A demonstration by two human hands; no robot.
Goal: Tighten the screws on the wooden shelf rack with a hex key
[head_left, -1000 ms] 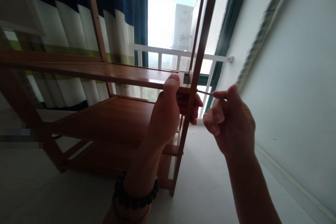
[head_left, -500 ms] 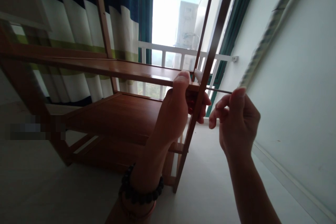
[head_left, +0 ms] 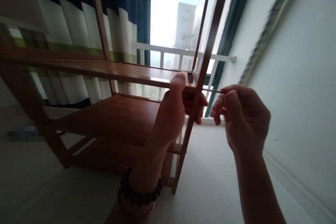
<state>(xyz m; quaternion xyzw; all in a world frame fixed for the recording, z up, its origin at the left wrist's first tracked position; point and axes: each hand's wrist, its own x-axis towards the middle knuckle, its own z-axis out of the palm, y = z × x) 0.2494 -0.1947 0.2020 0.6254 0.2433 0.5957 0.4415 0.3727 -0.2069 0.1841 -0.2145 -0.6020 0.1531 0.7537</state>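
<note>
My left hand (head_left: 174, 108) is wrapped round the right end of a brown wooden shelf board (head_left: 141, 73), thumb on its top edge and fingers curled beneath and behind the upright post (head_left: 201, 73). To the right of that post, my right hand (head_left: 244, 117) pinches a thin metal rod that looks like a hex key (head_left: 213, 91). The rod runs level from the post's outer side into my fingertips, which hide its other end. The board's end meets the post just above my left fingers.
Lower shelves (head_left: 123, 113) of the same wooden rack extend leftward. A striped curtain (head_left: 76, 24) hangs behind it, beside a window with a white railing (head_left: 168, 50). A white wall (head_left: 301, 77) with a wrapped pipe (head_left: 262, 38) stands right, above pale floor (head_left: 202, 171).
My right hand has turned about the rod, its knuckles now higher and farther right, and its fingertips sit closer to the post. My left hand keeps its hold; the view has shifted slightly.
</note>
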